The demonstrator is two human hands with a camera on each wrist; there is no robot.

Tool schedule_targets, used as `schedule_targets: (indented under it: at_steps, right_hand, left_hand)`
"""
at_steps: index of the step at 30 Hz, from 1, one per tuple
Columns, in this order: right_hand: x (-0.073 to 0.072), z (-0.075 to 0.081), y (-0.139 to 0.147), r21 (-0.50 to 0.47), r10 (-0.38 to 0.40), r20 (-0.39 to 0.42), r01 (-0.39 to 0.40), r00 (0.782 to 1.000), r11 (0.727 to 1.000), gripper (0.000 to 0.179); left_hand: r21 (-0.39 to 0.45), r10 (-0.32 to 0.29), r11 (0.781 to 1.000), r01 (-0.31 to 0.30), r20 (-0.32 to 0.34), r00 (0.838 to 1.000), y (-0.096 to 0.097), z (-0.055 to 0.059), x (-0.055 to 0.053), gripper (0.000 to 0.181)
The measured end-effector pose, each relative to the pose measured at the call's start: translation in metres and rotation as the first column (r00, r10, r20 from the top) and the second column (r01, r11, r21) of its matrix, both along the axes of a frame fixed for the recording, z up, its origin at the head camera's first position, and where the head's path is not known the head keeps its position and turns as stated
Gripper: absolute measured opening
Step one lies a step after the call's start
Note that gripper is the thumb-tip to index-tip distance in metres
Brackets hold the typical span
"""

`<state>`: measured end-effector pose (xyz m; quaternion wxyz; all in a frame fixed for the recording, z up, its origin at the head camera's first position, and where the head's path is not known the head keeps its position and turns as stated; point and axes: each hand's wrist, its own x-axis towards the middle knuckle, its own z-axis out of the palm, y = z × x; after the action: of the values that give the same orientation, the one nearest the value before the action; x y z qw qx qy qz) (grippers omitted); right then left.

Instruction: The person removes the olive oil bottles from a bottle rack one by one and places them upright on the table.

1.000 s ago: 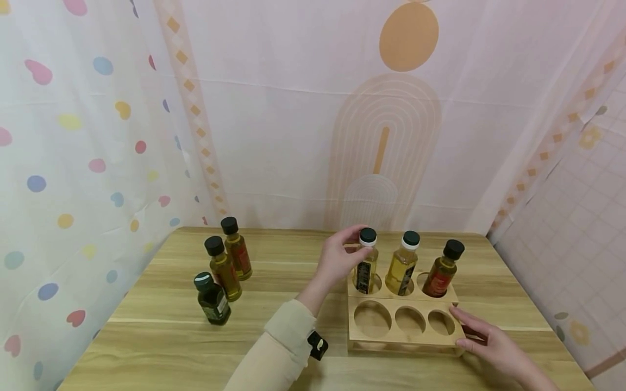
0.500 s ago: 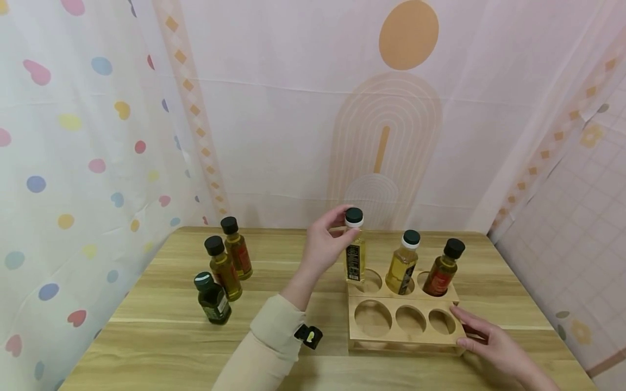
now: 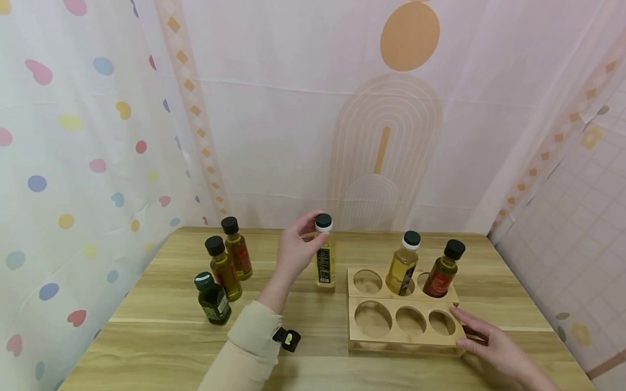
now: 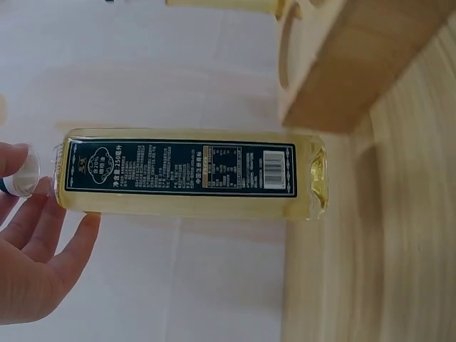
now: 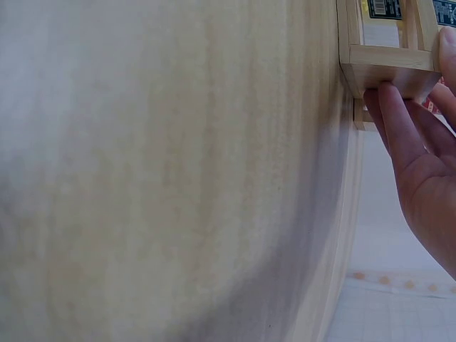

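Observation:
My left hand (image 3: 297, 247) pinches an oil bottle (image 3: 325, 266) at its dark green cap and white collar. The bottle is upright, left of the wooden rack (image 3: 381, 346); whether its base touches the table I cannot tell. In the left wrist view, pale yellow oil shows around the bottle's (image 4: 178, 203) dark label with a barcode. At the rack's right end my right hand (image 3: 494, 345) holds the front corner, thumb in front and fingers along the side. A similar pale oil bottle (image 3: 402, 269) and a black-capped bottle with a red label (image 3: 438, 278) stand in the rack's back row.
The rack's back-left hole (image 3: 367, 282) and three front holes hold no bottle. At the table's left stand two black-capped oil bottles (image 3: 225, 271) and a short dark green bottle (image 3: 214, 304). Patterned curtains (image 3: 274, 119) hang behind and beside the wood-grain table (image 3: 161, 336).
My left hand has lifted the pale oil bottle out of the rack's back-left hole and carried it left, clear of the rack. My right hand has stayed at the rack's right end.

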<state>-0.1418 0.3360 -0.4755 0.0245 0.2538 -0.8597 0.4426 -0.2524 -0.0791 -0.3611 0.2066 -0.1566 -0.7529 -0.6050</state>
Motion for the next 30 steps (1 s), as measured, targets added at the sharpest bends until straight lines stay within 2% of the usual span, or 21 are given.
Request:
schedule_targets:
  at_steps: [5,11,17,30]
  right_hand:
    - [0.0,-0.001,0.001,-0.005,0.002,-0.006,-0.002,1.0,1.0,0.057]
    - [0.0,-0.001,0.001,0.006,-0.014,-0.021,0.014,1.0,1.0,0.057]
    - [0.001,0.0,0.0,0.014,-0.032,-0.006,0.032,0.999,0.999,0.056]
    - [-0.001,-0.001,0.001,0.011,-0.015,0.001,0.015,1.0,1.0,0.056]
  left_hand:
    - [-0.034,0.067,0.997,-0.066,0.039,0.997,-0.019,-0.006,-0.004,0.041]
    - [-0.019,0.117,0.993,-0.116,0.082,0.99,-0.043,-0.009,-0.007,0.043]
    - [-0.034,0.184,0.983,-0.182,0.115,0.976,-0.064,-0.011,-0.011,0.045]
    - [-0.078,0.276,0.96,-0.267,0.146,0.95,-0.092,-0.017,-0.013,0.044]
